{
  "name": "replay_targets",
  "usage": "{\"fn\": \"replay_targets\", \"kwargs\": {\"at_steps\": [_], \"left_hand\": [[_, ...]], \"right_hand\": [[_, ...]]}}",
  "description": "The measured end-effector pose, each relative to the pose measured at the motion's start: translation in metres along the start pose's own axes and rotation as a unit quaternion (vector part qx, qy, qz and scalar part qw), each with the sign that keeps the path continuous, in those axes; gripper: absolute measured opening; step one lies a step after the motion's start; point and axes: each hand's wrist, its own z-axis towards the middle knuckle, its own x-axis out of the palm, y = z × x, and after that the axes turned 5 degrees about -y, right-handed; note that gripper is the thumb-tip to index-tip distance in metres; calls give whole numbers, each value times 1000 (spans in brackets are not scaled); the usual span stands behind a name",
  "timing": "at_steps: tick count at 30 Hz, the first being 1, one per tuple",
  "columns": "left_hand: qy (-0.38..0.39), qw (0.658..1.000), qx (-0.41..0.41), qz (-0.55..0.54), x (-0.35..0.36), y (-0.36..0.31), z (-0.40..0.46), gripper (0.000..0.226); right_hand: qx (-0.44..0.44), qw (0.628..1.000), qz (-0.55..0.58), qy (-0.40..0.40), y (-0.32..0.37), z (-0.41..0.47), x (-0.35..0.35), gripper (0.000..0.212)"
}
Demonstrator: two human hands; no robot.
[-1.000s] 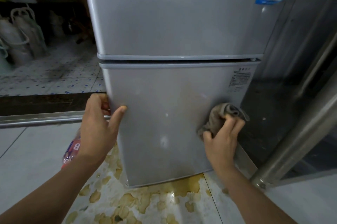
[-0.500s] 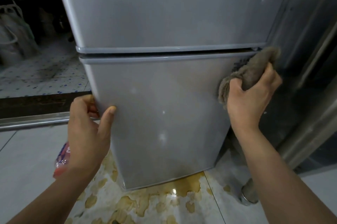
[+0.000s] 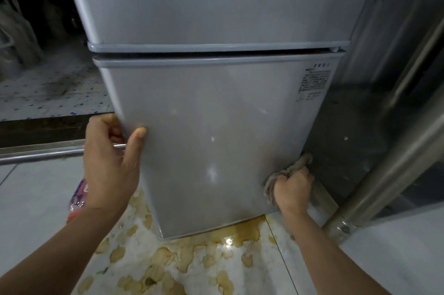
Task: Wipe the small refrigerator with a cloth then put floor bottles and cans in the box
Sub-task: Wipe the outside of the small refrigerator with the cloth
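two bare forearms come up from the bottom corners of the view, with no sleeve, watch or ring showing on either. the left hand (image 3: 109, 167) shows a short, rounded thumbnail with a yellowish tint. the right hand (image 3: 292, 190) shows its back and knuckles only.

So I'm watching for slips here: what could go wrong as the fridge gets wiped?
The brown puddle spreads across the tiles below the refrigerator, so a foot could slip. The bottle lies on the floor beneath the left hand and could roll underfoot. The cloth in the right hand may dip into the spill and smear the door.
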Motion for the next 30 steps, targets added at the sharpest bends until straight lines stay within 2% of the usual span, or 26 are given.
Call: {"fn": "replay_targets", "kwargs": {"at_steps": [3, 6, 9, 12, 15, 18, 21, 27, 30], "left_hand": [[1, 1000, -8, -13, -4, 3, -6, 24], [19, 998, -53, -3, -6, 13, -30, 29], [41, 994, -91, 37, 0, 23, -49, 30], [36, 995, -75, 57, 4, 32, -48, 22], [52, 994, -77, 61, 3, 37, -44, 20], [71, 992, -73, 68, 1, 40, -41, 21], [77, 993, -73, 47, -1, 40, -39, 22], [85, 992, -85, 43, -4, 38, -36, 24], [78, 992, -89, 36, -4, 38, -36, 24]], "right_hand": [[-28, 997, 50, -56, 39, 3, -20, 59], [-131, 968, 150, -152, 90, -3, -35, 58], [-216, 941, 171, -196, 108, -21, -23, 52], [-222, 950, 149, -164, 77, -50, 8, 46], [-213, 970, 74, -94, 27, -76, 35, 42], [-134, 991, 18, -15, 2, -86, 42, 39], [-103, 994, 25, -9, 14, -85, 31, 39], [-263, 944, 155, -123, 95, -78, 8, 43], [-369, 914, 110, -128, 86, -84, 22, 45]]}}
